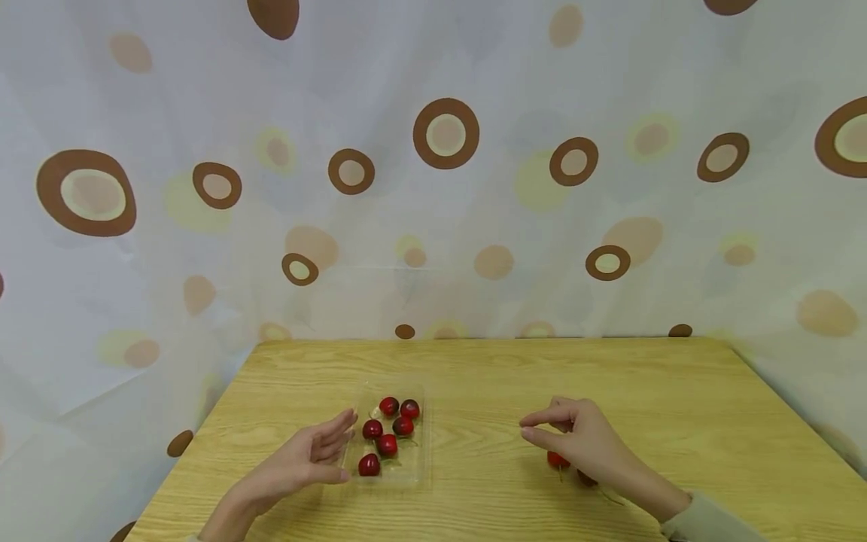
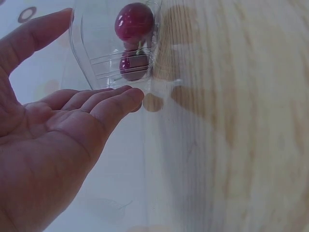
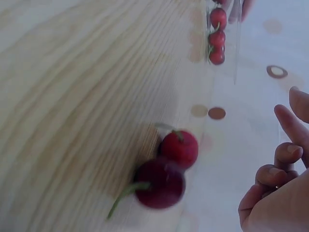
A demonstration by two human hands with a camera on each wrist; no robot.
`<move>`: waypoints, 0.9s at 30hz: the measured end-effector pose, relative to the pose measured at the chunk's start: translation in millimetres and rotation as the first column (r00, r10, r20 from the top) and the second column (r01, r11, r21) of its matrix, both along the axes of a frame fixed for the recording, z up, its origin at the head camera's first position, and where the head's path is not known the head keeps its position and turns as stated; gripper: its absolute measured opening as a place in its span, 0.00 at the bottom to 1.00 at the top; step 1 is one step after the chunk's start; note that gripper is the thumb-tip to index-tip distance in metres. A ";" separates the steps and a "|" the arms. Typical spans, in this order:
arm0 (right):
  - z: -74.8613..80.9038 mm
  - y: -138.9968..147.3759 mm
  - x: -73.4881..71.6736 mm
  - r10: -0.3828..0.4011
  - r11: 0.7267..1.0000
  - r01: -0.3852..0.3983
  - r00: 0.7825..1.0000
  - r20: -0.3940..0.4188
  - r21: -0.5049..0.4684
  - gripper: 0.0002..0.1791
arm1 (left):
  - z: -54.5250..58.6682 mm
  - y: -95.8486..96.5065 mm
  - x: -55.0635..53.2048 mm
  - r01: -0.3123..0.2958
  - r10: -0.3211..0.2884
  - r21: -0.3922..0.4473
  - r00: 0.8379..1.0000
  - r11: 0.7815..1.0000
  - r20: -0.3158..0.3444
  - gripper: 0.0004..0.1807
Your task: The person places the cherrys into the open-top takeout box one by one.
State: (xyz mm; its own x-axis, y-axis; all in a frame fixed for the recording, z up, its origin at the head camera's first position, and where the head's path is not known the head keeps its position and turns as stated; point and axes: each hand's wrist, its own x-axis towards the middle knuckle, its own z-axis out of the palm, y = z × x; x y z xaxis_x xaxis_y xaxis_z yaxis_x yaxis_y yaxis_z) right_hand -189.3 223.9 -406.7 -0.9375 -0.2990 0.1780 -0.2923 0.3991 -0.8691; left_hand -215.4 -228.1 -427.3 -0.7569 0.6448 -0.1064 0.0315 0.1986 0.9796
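Note:
A clear plastic box [image 1: 410,476] with several dark red cherries [image 1: 387,445] in it stands on the wooden table, left of centre. My left hand [image 1: 302,461] is at the box's left side, fingers extended along it and thumb near its front corner; in the left wrist view its fingertips touch or nearly touch the plastic wall. Over to the right, my right hand [image 1: 588,436] hovers above two loose cherries, a bright red one [image 3: 180,147] and a darker one [image 3: 159,183] with a green stem. Thumb and forefinger are slightly apart, with nothing seen between them.
The pale wood tabletop [image 1: 474,504] runs back to a whitish curtain [image 1: 501,90] with brown and beige ovals. This curtain also hangs along the left and right table edges. Bare wood lies between the box and the loose cherries.

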 end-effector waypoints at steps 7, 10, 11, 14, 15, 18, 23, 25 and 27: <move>-2.5 42.0 21.7 -0.102 0.995 0.102 0.994 0.028 0.025 0.12 | -0.8 -0.4 0.4 0.000 0.000 -0.002 1.000 1.000 0.016 0.50; -4.9 57.3 28.1 -0.155 0.986 0.153 0.988 0.029 0.061 0.11 | -0.2 -0.3 0.6 0.005 -0.005 -0.002 1.000 1.000 0.010 0.50; -5.8 61.9 30.2 -0.170 0.983 0.168 0.985 0.028 0.077 0.11 | 0.3 -0.2 0.5 0.007 -0.007 0.000 1.000 1.000 0.007 0.50; -9.5 74.3 35.9 -0.205 0.971 0.200 0.979 0.020 0.134 0.11 | 1.2 0.2 0.1 0.014 -0.014 0.008 1.000 1.000 -0.007 0.50; -10.9 78.0 37.7 -0.211 0.967 0.206 0.977 0.016 0.151 0.11 | 1.3 0.5 0.0 0.017 -0.017 0.011 1.000 1.000 -0.009 0.49; -16.6 88.3 41.6 -0.203 0.962 0.204 0.979 -0.023 0.180 0.10 | 1.3 0.3 -1.0 0.017 -0.017 0.015 1.000 1.000 -0.007 0.49; -27.9 103.3 45.2 -0.133 0.975 0.131 0.991 0.001 0.177 0.12 | 0.9 -0.1 -0.8 0.016 -0.016 0.013 1.000 1.000 0.006 0.49; -31.9 107.8 46.6 -0.099 0.981 0.090 0.994 0.047 0.172 0.14 | 0.3 0.2 -0.1 0.013 -0.013 0.007 1.000 1.000 0.009 0.50; -35.0 110.3 48.0 -0.077 0.984 0.063 0.993 0.085 0.167 0.14 | 0.1 0.4 0.8 0.010 -0.010 0.002 1.000 1.000 0.012 0.51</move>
